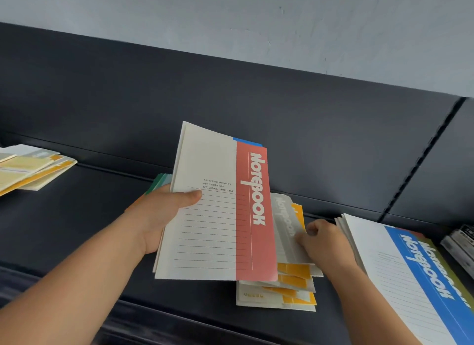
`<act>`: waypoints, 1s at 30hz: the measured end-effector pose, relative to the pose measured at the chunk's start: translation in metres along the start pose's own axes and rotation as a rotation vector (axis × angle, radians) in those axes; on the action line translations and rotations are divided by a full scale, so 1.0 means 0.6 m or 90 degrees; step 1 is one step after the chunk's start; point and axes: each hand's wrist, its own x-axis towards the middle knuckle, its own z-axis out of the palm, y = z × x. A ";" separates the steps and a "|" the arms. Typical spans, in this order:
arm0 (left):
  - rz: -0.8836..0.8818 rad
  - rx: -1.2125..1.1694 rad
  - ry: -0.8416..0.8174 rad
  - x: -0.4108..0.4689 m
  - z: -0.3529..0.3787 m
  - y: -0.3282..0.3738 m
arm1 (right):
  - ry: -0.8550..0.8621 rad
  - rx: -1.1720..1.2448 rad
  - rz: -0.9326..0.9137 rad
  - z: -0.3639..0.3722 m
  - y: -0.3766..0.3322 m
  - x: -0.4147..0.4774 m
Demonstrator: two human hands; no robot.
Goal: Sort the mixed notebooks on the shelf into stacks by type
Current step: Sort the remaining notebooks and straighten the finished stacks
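Note:
My left hand (164, 216) grips a small bundle of notebooks lifted off the dark shelf (77, 216); the front one is a white notebook with a red band (220, 216), and a blue edge peeks out behind it. To its right, my right hand (325, 244) pinches a grey-banded notebook (284, 224), tilted up from a mixed pile of orange-marked notebooks (289, 290). At the far right lies a stack topped by a blue-banded notebook (410, 275), with a green-banded one under it.
A stack of yellow and orange notebooks (30, 167) lies at the far left of the shelf. The shelf's dark back panel (230, 93) rises behind. Dark boxed items (461, 244) stand at the right edge. A grey wall shows above.

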 end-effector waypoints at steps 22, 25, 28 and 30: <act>0.133 0.125 -0.100 -0.004 0.067 -0.040 | -0.188 0.791 0.034 -0.020 -0.053 -0.027; 0.146 0.100 -0.098 -0.002 0.071 -0.045 | -0.195 0.779 0.031 -0.017 -0.052 -0.024; 0.157 0.100 -0.097 0.000 0.069 -0.048 | -0.189 0.749 0.022 -0.017 -0.052 -0.020; 0.164 0.100 -0.088 0.003 0.066 -0.050 | -0.174 0.699 0.011 -0.017 -0.053 -0.019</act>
